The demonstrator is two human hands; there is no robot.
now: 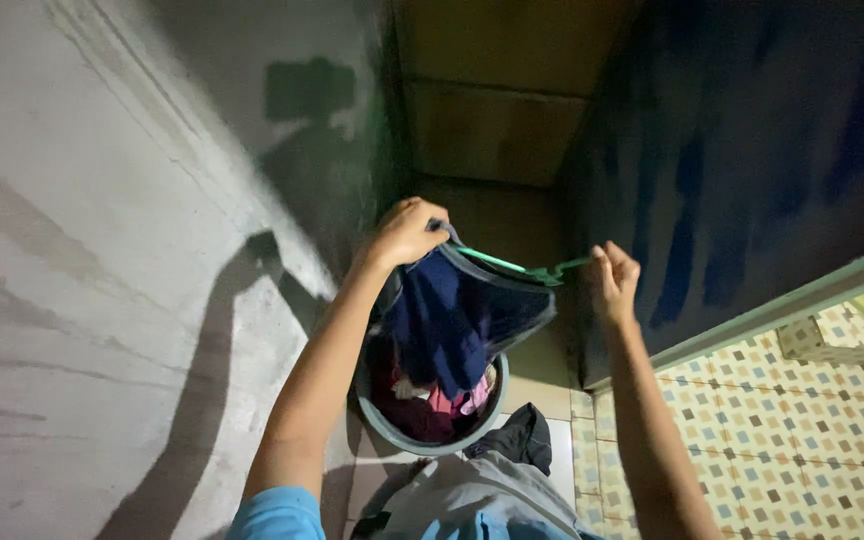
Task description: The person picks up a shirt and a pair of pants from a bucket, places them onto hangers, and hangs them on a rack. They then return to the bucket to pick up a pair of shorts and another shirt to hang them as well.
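Dark blue cloth garment (452, 315) is hanging in the air from one thin green plastic hanger (512, 265), just above one round grey plastic laundry bucket (432, 440). The left hand (407, 232) is gripping the top edge of the garment, with its fingers closed tight on the cloth. The right hand (614, 282) is pinching the end of the hanger, its fingers pressed together on the green tip. The bucket is sitting on the floor below, holding dark red and pink clothes (432, 400). One grey concrete wall (102, 250) is standing on the left. A patterned tile floor (802, 430) is showing on the right.
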